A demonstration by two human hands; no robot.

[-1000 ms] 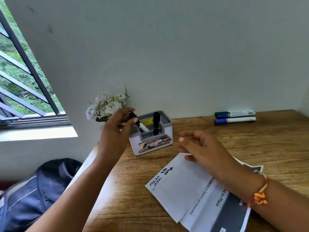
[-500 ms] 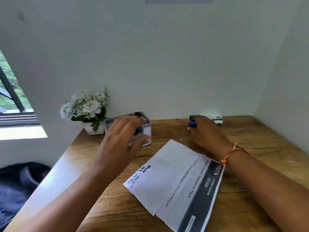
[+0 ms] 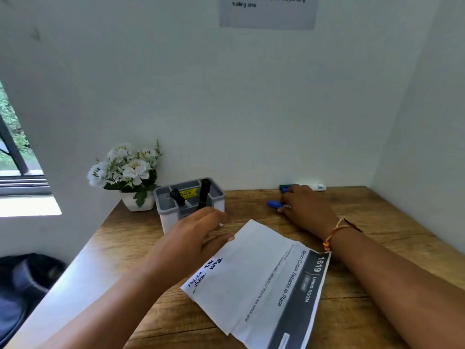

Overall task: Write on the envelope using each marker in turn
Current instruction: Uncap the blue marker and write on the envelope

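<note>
Envelope (image 3: 241, 270) lies white and slanted on the wooden desk (image 3: 377, 222), atop a printed sheet (image 3: 299, 298), with dark handwriting at its near-left corner. The left hand (image 3: 191, 238) hovers palm down just beside the envelope's far edge, fingers loosely spread and holding nothing, a fingertip touching the paper's rim. The right hand (image 3: 304, 207) reaches far across to the back wall, knuckles up, its fingers curled over a blue-capped marker (image 3: 275, 204); whether they actually pinch it I cannot tell, since the hand covers the barrel. Behind it a green-capped marker (image 3: 285, 186) lies against the wall, its white barrel end poking out past the hand. A grey-and-white holder (image 3: 166, 220) stands beside the flower pot (image 3: 138, 204), with two black markers (image 3: 203, 193) upright in its compartments. The left hand hides the holder's front. A notice (image 3: 266, 11) on the wall is cut off at the top.
</note>
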